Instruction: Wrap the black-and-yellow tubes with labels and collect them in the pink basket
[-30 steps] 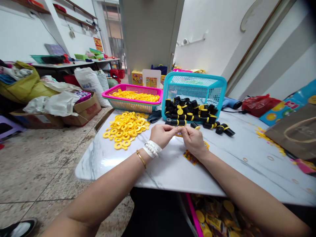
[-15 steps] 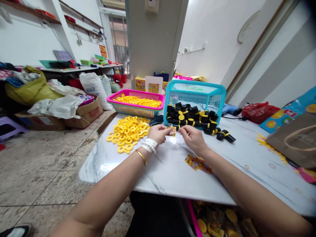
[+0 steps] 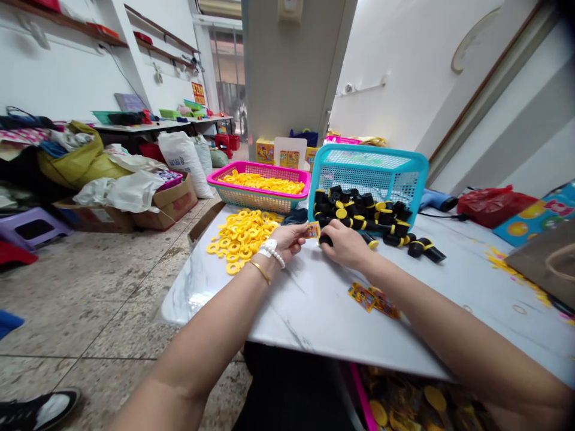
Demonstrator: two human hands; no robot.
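Observation:
My left hand (image 3: 290,239), with white beads and a gold bangle at its wrist, pinches a small printed yellow-orange packet (image 3: 313,230) between thumb and fingertips. Close to the packet's right edge, my right hand (image 3: 345,244) curls over a small black plastic piece (image 3: 325,239), mostly hidden by the fingers. Just behind the right hand, black pieces with yellow bands (image 3: 354,206) fill a turquoise basket (image 3: 420,179) tipped on its side. Yellow ring-shaped pieces (image 3: 242,236) lie heaped left of my left hand.
A pink-rimmed basket (image 3: 215,179) of yellow pieces stands behind the heap. More printed packets (image 3: 372,299) lie on the marbled white table (image 3: 287,305) near my right forearm. Loose black pieces (image 3: 426,248) rest right of the turquoise basket. Below the table edge is a pink-edged container (image 3: 362,395).
My right hand has closed over a black piece beside the packet. The left hand still pinches the packet, now held more upright. The whole view has shifted, moving the scene rightward.

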